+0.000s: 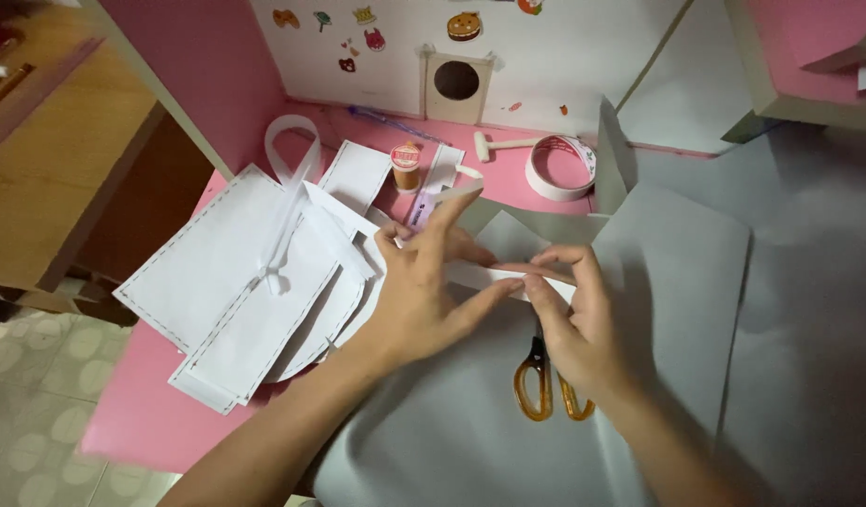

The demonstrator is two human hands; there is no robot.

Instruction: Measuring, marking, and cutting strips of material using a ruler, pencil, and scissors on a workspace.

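My left hand (423, 291) and my right hand (574, 319) press together on a narrow white paper strip (480, 275) that lies on large grey sheets (677, 282). My left fingers spread over the strip's left end. At its right end my right thumb and forefinger pinch it. Orange-handled scissors (545, 390) lie on the grey sheet just below my right hand, partly hidden by it.
A pile of white cut paper pieces with stitched edges (236, 272) sits on the pink table (142, 413) to the left. An orange thread spool (406, 167), a roll of tape (559, 167), a small white mallet (498, 145) and a pen (395, 122) lie near the back wall.
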